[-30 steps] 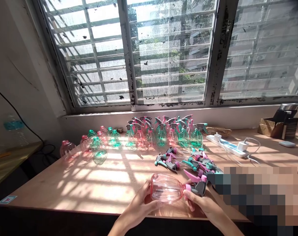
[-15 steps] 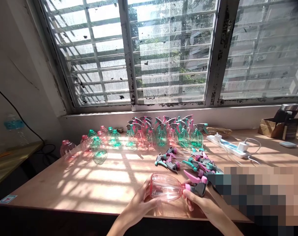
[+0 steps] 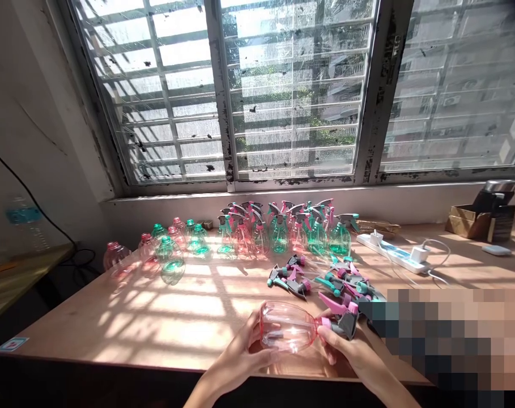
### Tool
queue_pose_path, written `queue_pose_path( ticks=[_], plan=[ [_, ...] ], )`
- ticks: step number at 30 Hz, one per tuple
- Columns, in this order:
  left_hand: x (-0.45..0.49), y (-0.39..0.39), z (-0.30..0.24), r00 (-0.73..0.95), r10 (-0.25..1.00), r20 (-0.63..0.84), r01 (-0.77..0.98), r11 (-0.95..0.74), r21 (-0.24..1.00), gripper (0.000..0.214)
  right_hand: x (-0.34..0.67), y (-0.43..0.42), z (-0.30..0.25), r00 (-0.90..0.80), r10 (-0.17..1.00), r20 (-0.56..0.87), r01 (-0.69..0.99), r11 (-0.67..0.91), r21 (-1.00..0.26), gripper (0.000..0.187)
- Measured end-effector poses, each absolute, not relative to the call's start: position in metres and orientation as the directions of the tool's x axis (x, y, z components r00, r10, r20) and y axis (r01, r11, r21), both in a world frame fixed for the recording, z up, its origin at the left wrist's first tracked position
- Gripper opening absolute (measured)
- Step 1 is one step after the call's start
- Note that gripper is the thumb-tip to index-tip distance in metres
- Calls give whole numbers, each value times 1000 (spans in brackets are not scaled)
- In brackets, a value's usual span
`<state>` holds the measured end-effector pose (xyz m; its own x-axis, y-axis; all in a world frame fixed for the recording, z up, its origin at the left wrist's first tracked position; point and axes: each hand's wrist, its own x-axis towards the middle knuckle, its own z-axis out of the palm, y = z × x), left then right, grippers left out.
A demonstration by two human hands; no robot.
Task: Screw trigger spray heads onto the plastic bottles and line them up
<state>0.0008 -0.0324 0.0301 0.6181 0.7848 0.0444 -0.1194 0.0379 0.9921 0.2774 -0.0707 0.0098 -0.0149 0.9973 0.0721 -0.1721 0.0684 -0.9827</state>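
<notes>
A clear pink spray bottle [image 3: 289,327] lies on its side in the air above the table's front edge, its base to the left. My left hand [image 3: 249,347] is wrapped around the base end. At the neck, my right hand [image 3: 336,343] is closed round the pink collar of a grey and pink trigger sprayer [image 3: 345,322], which sits on the bottle's mouth. Just beyond my hands lies a pile of loose trigger sprayers [image 3: 346,279], grey with pink or teal parts. A smaller group of sprayers [image 3: 290,277] lies left of it.
Uncapped pink and green bottles [image 3: 167,258] stand at the back left. Several bottles with sprayers fitted [image 3: 279,238] stand in rows near the window. A white power strip [image 3: 393,252] with cables and a cardboard box [image 3: 463,221] are at right. A blurred patch covers the lower right.
Both hands keep their hold on the bottle and sprayer. The bottle has shifted very slightly; everything else on the table is unchanged.
</notes>
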Motion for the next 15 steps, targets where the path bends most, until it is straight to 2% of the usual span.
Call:
queue_pose_path(
  ticks=[4,9,15],
  plan=[
    [2,-33,29,633,770,86,-142,6,990,109,278,-70,13,-32,995,96,-201,88,-976,35],
    [4,-36,33,635,770,62,-126,24,992,117,278,-68,14,-14,997,82,-264,75,-962,37],
    [3,-36,38,615,789,4,-87,63,994,92,277,-68,11,-30,995,98,-216,89,-972,42]
  ],
)
